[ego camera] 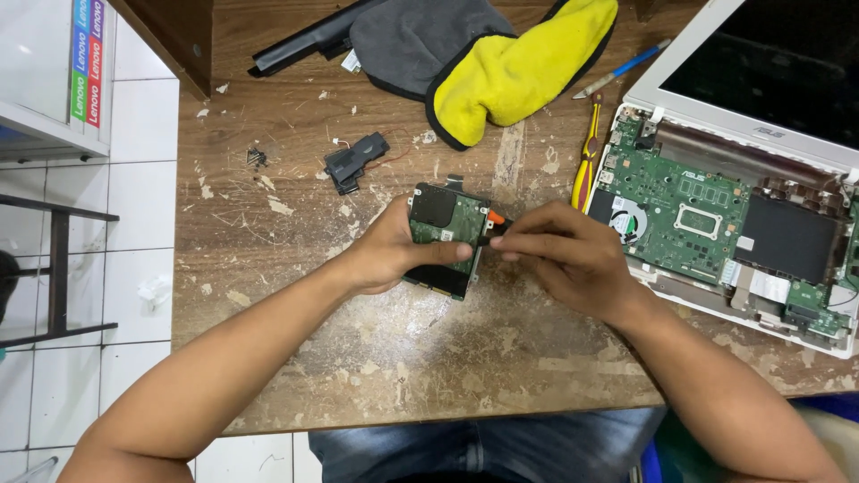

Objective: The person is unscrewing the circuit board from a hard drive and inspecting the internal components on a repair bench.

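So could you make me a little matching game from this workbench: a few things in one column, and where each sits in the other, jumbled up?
Things:
1. hard drive
2. yellow and grey cloth
3. opened laptop
4. small black part

Places:
A. at the right edge of the table, its green board bare
B. gripped in the left hand, with the right hand holding an orange-tipped tool to its edge
C. lying loose on the wood, left of the cloth and nearer the person
D. crumpled at the far side of the table

Pairs: 1-B, 2-D, 3-A, 4-C
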